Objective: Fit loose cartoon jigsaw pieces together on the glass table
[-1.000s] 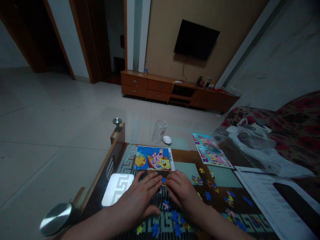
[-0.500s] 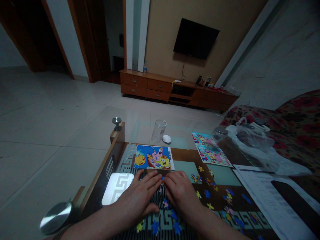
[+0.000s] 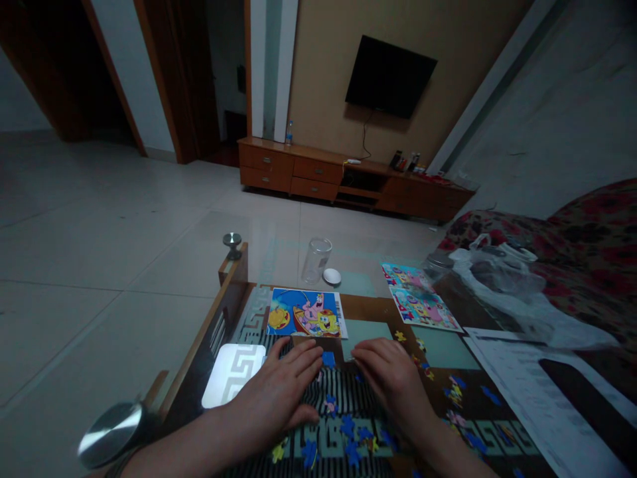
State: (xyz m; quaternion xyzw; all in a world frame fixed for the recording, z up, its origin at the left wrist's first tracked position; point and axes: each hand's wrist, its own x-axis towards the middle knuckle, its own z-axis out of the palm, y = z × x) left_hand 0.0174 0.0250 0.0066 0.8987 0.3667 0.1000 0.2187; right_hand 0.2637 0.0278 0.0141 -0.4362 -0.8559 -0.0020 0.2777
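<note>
My left hand [image 3: 288, 378] rests low over the glass table, fingers stretched out and thumb apart, its fingertips beside a blue jigsaw piece [image 3: 328, 359]. My right hand [image 3: 393, 372] is to the right of it, with the fingers pressed together and pointing left. Whatever its fingertips may hold is hidden. Between and below the hands lie loose jigsaw pieces, among them a pink and blue one [image 3: 331, 404], a blue one [image 3: 353, 454] and a yellow one [image 3: 278, 453]. Just beyond the left hand lies a cartoon picture card [image 3: 306, 313].
More jigsaw pieces [image 3: 455, 392] are scattered at the right. Farther off stand a clear jar [image 3: 317, 261], a white lid [image 3: 332, 277] and a colourful cartoon sheet [image 3: 423, 299]. Papers [image 3: 527, 372], a dark phone-like slab [image 3: 587, 398] and a plastic bag [image 3: 527, 299] lie at the right.
My right hand has shifted right, away from the left hand, uncovering the blue piece between them. Several pieces now show below it. My left hand has stayed nearly still.
</note>
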